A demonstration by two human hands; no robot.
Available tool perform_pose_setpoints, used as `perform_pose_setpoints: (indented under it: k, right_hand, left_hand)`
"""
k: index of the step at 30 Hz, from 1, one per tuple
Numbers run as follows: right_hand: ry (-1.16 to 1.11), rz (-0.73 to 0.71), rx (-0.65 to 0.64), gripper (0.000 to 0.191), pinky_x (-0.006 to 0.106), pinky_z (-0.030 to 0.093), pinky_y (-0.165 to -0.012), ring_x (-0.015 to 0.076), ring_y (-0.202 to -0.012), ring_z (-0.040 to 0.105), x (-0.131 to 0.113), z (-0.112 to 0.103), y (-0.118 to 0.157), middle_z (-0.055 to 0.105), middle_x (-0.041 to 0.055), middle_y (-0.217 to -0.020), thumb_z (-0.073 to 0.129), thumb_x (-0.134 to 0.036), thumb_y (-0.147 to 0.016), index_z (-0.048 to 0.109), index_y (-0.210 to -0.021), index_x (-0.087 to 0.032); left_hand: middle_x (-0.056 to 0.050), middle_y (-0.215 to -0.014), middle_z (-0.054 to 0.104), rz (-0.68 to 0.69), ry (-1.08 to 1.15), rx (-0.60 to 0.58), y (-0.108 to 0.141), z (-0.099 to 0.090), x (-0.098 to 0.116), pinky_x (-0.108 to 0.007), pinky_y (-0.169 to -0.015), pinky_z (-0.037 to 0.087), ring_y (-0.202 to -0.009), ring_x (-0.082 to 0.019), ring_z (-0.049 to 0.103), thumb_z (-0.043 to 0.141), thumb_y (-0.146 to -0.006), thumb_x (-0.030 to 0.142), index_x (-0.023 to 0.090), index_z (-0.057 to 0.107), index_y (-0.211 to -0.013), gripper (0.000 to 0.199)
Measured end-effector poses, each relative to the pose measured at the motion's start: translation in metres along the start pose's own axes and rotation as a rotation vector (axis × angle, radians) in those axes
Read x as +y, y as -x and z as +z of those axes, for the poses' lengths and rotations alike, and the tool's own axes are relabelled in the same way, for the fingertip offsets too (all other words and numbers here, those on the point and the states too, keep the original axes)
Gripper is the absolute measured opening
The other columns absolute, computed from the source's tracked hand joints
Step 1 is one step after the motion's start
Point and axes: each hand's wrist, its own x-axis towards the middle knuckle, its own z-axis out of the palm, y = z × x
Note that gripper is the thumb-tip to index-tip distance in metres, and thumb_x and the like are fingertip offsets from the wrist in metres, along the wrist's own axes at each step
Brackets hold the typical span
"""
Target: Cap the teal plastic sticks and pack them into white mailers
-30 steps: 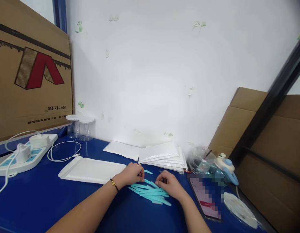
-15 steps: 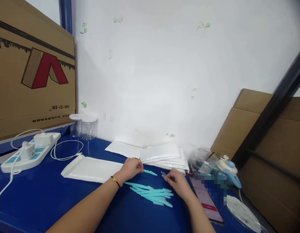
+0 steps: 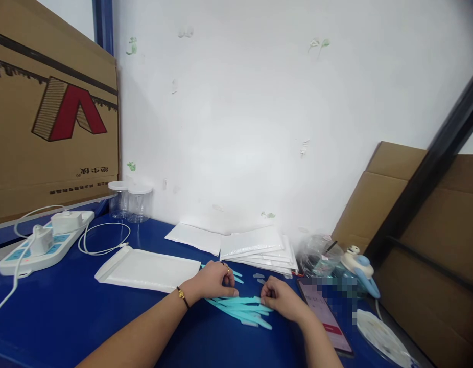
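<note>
A loose pile of slim turquoise eyebrow razors lies on the blue table, their tips pointing right. Over the left end of the pile is my left hand, its fingers curled and thumb low against the razors; what they pinch is hidden. My right hand pinches the tip end of a top razor between thumb and finger. Behind my left hand, tips of separate turquoise razors show. Small translucent caps lie just beyond my right hand.
A white padded mailer lies left of my hands, with a stack of similar mailers against the wall. A phone lies at right. A power strip, cable and two lidded clear jars stand left.
My left hand has let go of a razor behind the pile and come down and right onto the pile. My right hand has left the translucent caps and moved down to the pile's tips.
</note>
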Motion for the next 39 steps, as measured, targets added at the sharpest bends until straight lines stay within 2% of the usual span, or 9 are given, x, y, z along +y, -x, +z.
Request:
perform_pose_setpoints:
  k: [6,12,17,21,24,29,31,35,39]
  right_hand:
    - [0.002,-0.05,0.043,0.004,0.021,0.036,-0.058,0.0125,-0.066,0.05,-0.007,0.005,-0.003,0.052,0.0002,-0.078,0.056,-0.017,-0.074,0.06,-0.073,-0.018]
    - [-0.078,-0.069,0.125,0.007,0.022,0.036,-0.059,0.013,-0.066,0.049,-0.013,0.004,-0.006,0.054,-0.0009,-0.074,0.05,-0.021,-0.08,0.056,-0.078,-0.019]
    - [-0.11,-0.01,0.183,0.01,0.022,0.034,-0.054,0.013,-0.059,0.047,0.002,0.002,-0.01,0.052,-0.0026,-0.062,0.05,-0.025,-0.079,0.055,-0.073,-0.018]
    - [-0.007,0.028,0.285,0.007,0.025,0.036,-0.058,0.0152,-0.061,0.05,0.012,0.001,-0.013,0.057,0.0,-0.068,0.053,-0.023,-0.076,0.058,-0.075,-0.018]
    - [0.071,-0.025,0.338,0.006,0.027,0.039,-0.065,0.0172,-0.07,0.053,0.005,0.001,-0.013,0.06,0.0026,-0.08,0.055,-0.019,-0.073,0.06,-0.076,-0.019]
    - [0.021,-0.089,0.206,0.012,0.025,0.041,-0.064,0.0159,-0.071,0.053,-0.023,0.01,-0.009,0.059,0.0022,-0.081,0.053,-0.026,-0.079,0.064,-0.08,-0.02]
    - [0.01,-0.096,0.159,0.014,0.024,0.04,-0.062,0.0147,-0.069,0.053,-0.031,0.016,-0.009,0.058,0.0019,-0.08,0.055,-0.029,-0.08,0.065,-0.084,-0.021]
    - [0.015,-0.136,0.101,0.017,0.023,0.038,-0.063,0.0135,-0.068,0.053,-0.037,0.021,-0.011,0.057,0.0,-0.072,0.051,-0.026,-0.083,0.062,-0.072,-0.019]
    - [0.041,-0.107,0.139,0.017,0.023,0.037,-0.063,0.0144,-0.069,0.053,-0.028,0.014,-0.013,0.058,0.0003,-0.073,0.049,-0.024,-0.083,0.06,-0.07,-0.018]
  left_hand:
    - [0.004,-0.075,0.067,-0.024,-0.069,0.023,-0.004,0.006,0.001,-0.023,-0.068,0.034,-0.071,-0.013,0.059,0.062,-0.073,0.033,0.025,0.068,-0.076,0.011]
    - [0.004,-0.078,0.069,0.003,-0.125,0.073,-0.008,0.006,-0.007,-0.025,-0.073,0.033,-0.075,-0.014,0.06,0.059,-0.077,0.032,0.025,0.067,-0.076,0.011]
    - [0.002,-0.079,0.068,-0.043,-0.23,0.142,-0.009,-0.005,-0.017,-0.028,-0.075,0.033,-0.081,-0.016,0.058,0.052,-0.081,0.025,0.023,0.065,-0.074,0.015]
    - [0.0,-0.084,0.065,-0.159,-0.273,0.188,-0.006,-0.011,-0.027,-0.028,-0.075,0.034,-0.087,-0.018,0.057,0.058,-0.077,0.032,0.024,0.065,-0.083,0.012]
    - [0.0,-0.09,0.064,-0.156,-0.266,0.16,-0.003,-0.01,-0.026,-0.029,-0.075,0.034,-0.087,-0.02,0.057,0.068,-0.066,0.045,0.025,0.064,-0.087,0.029]
    - [0.003,-0.075,0.066,-0.133,-0.226,0.012,-0.002,-0.001,-0.015,-0.028,-0.072,0.032,-0.077,-0.017,0.058,0.067,-0.069,0.036,0.025,0.066,-0.069,0.011]
    - [0.004,-0.075,0.067,-0.12,-0.185,0.013,-0.003,0.002,-0.011,-0.027,-0.071,0.032,-0.074,-0.015,0.058,0.065,-0.071,0.033,0.025,0.066,-0.07,0.008]
    - [0.002,-0.078,0.067,-0.074,-0.168,0.058,-0.007,0.006,-0.004,-0.028,-0.072,0.032,-0.08,-0.016,0.058,0.063,-0.074,0.035,0.024,0.067,-0.075,0.011]
    - [-0.001,-0.084,0.066,-0.076,-0.217,0.108,-0.01,0.002,-0.005,-0.029,-0.076,0.033,-0.086,-0.018,0.057,0.062,-0.076,0.037,0.024,0.066,-0.078,0.014]
